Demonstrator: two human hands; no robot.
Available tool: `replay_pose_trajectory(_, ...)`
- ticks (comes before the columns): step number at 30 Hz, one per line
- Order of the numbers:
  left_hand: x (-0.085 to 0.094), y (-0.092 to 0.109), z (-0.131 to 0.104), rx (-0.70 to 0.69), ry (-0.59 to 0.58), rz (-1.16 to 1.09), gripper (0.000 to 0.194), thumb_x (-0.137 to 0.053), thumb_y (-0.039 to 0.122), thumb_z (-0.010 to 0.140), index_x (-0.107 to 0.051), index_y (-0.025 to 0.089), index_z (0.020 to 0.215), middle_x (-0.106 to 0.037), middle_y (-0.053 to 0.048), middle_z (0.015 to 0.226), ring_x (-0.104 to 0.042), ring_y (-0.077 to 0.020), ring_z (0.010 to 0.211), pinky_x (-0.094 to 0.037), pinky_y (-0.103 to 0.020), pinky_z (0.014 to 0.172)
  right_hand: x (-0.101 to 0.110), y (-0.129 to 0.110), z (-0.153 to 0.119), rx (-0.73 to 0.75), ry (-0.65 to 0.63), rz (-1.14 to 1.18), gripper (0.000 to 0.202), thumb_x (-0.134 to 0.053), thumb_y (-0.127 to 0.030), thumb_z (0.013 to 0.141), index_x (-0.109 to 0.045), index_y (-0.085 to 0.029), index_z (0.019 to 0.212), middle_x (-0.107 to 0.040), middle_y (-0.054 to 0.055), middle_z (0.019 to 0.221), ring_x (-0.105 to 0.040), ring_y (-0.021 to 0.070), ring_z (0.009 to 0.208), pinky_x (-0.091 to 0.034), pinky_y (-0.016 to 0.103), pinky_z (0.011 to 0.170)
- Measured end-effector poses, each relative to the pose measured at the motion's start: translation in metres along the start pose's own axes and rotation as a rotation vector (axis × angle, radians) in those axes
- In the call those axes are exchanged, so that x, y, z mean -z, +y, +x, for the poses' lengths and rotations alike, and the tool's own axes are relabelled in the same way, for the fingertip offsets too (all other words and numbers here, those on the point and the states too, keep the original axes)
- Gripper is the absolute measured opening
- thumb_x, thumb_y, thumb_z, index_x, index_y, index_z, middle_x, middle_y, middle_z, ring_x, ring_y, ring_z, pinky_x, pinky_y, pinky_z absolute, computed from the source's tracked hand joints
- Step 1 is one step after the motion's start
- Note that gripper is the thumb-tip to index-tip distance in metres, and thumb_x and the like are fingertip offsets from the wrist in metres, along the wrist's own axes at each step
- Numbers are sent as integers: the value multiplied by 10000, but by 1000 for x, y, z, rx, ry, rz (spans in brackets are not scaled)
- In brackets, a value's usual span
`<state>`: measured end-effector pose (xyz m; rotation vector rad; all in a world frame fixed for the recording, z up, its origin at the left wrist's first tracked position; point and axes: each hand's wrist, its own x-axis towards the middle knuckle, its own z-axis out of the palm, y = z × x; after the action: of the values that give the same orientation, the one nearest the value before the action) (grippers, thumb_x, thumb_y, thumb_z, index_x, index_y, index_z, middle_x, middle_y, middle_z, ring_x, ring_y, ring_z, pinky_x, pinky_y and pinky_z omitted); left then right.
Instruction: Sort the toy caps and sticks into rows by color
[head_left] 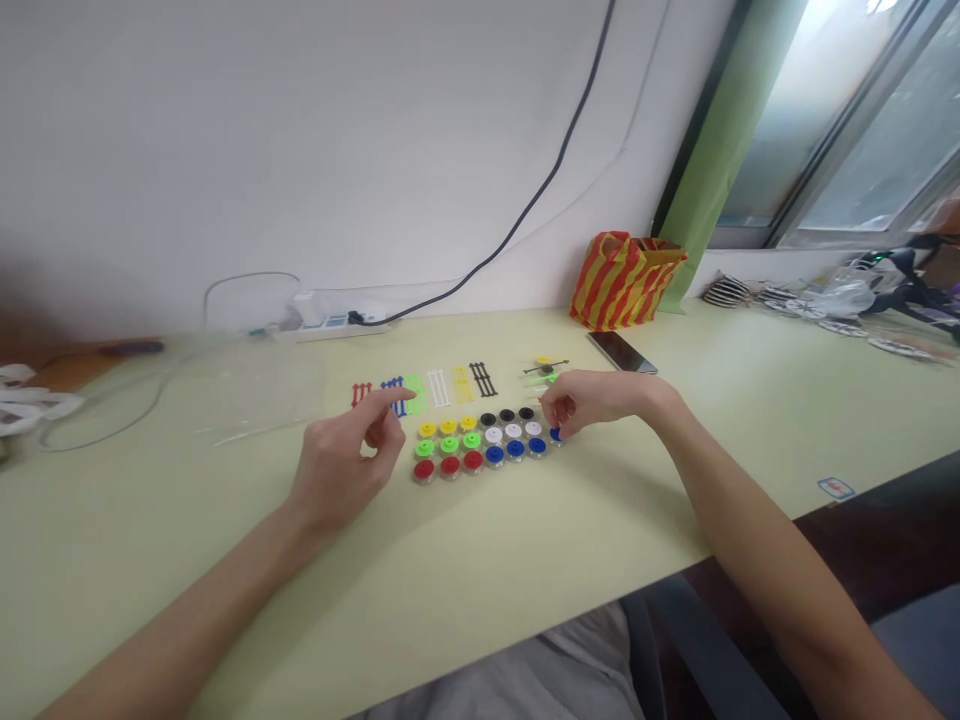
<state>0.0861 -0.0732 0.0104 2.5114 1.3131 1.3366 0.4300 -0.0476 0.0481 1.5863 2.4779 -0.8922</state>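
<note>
My right hand (592, 398) has its fingers pinched on a small blue-topped round piece (555, 435) at the right end of the blue row. Rows of similar clear-sided round pieces lie to its left: yellow (448, 426), green (448, 445), red (450, 466), black (507, 414), white (513, 431) and blue (515, 450). My left hand (349, 450) hovers left of them, index finger stretched out over the green arrow-tipped sticks (418, 402) and the other fingers curled, with nothing visible in it. Blue sticks (394, 382) are partly hidden by that finger.
More sticks lie behind: red (361, 394), white (438, 388), yellow (461, 384), black (483, 379). Assembled pieces (546, 370) sit beyond my right hand. A phone (622, 352), striped bag (626, 285), power strip (330, 325) and clear plastic sheet (262, 390) are on the table.
</note>
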Motion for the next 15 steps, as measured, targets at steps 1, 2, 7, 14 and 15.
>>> replay_pose_trajectory(1, 0, 1, 0, 8, -3, -20, 242, -530, 266, 910, -692, 206, 1081, -613, 42, 614, -603, -122, 548, -484, -236, 590, 0, 0, 0, -2, -8, 3, 117, -754, -270, 746, -719, -208, 839, -719, 20, 866, -611, 167, 756, -422, 262, 618)
replay_pose_trajectory(2, 1, 3, 0, 26, -6, -54, 240, -540, 266, 910, -688, 206, 1089, -607, 42, 622, -601, -124, 552, -489, -239, 592, 0, 1, -1, -5, -18, 4, 115, -755, -273, 743, -719, -205, 829, -716, 22, 855, -608, 167, 747, -422, 263, 612)
replay_pose_trajectory(7, 4, 18, 4, 288, -29, -502, 276, -533, 326, 983, -610, 217, 1224, -630, 28, 689, -635, -149, 597, -568, -291, 634, 13, 4, -18, 44, 20, 39, 218, -793, -388, 750, -767, -189, 836, -732, 47, 831, -626, 183, 764, -452, 280, 655)
replay_pose_trajectory(14, -1, 18, 13, 540, -25, -1036, 297, -603, 391, 965, -631, 213, 1201, -736, -94, 1071, -736, -272, 1024, -634, -419, 837, 47, -58, -18, 182, -10, 122, 409, -816, -538, 746, -798, -190, 960, -743, 46, 810, -611, 153, 705, -456, 278, 649)
replay_pose_trajectory(15, -1, 14, 15, 578, -21, -1080, 295, -608, 381, 961, -631, 213, 1202, -739, -96, 1084, -734, -274, 1045, -630, -429, 867, 52, -73, -10, 210, 3, 88, 382, -817, -519, 752, -798, -193, 950, -733, 38, 783, -607, 151, 701, -446, 274, 642)
